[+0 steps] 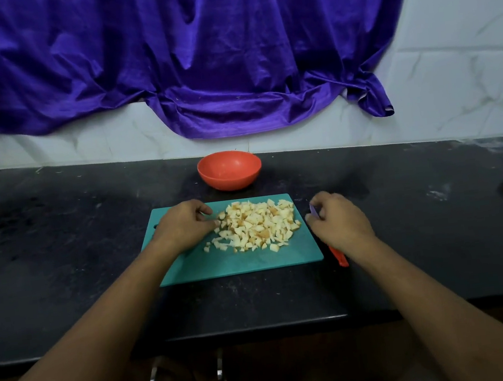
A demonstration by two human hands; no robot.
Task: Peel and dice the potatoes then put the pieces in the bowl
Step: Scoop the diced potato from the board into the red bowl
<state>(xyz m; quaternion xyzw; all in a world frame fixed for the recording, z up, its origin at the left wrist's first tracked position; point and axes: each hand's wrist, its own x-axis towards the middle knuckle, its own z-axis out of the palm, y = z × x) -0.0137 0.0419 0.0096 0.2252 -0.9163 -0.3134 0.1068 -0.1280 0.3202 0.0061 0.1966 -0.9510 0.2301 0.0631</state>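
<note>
Likely light and slippery, the potato pieces [256,226] on the board [236,264] are needing scooping, left fingers [207,209] curling against them, hold unclear, right fingers [320,213] gripping a tool [339,257].

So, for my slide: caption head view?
Diced potato pieces on teal board, left hand touching, right hand on knife, red bowl behind.

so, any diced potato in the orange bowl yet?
No, the visible inside of the orange bowl is bare, and the diced potato pile lies on the teal cutting board.
</note>
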